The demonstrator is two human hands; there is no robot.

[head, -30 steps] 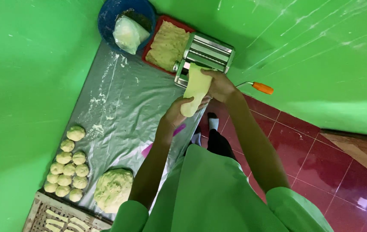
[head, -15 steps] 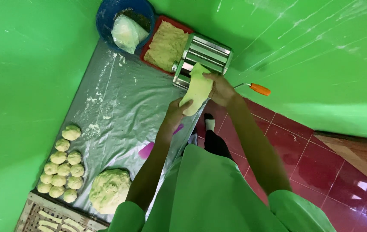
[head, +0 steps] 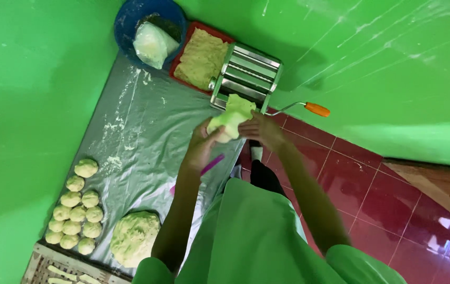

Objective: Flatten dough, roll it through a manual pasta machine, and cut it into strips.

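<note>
Your left hand (head: pixel 202 146) and right hand (head: pixel 261 130) both grip one flattened piece of dough (head: pixel 231 117), fingers curled around it: the left takes its lower end, the right its side. The top of the dough touches the front of the steel pasta roller (head: pixel 247 76), which stands at the far edge of the grey sheet (head: pixel 146 137). The roller's crank, with an orange handle (head: pixel 317 109), sticks out to its right over the red tiles (head: pixel 372 179).

Just behind the roller lies a red tray (head: pixel 204 58) of flat dough, and beside that, at the sheet's far corner, a blue bowl (head: pixel 154 31) holds a white bag. A pink tool (head: pixel 212 164) lies on the sheet under your left wrist. At the near left edge of the sheet sit rows of dough balls (head: pixel 77 210), with a big dough lump (head: pixel 135 237) just beside them. A woven tray (head: pixel 62 271) of dough strips touches the sheet's near corner.
</note>
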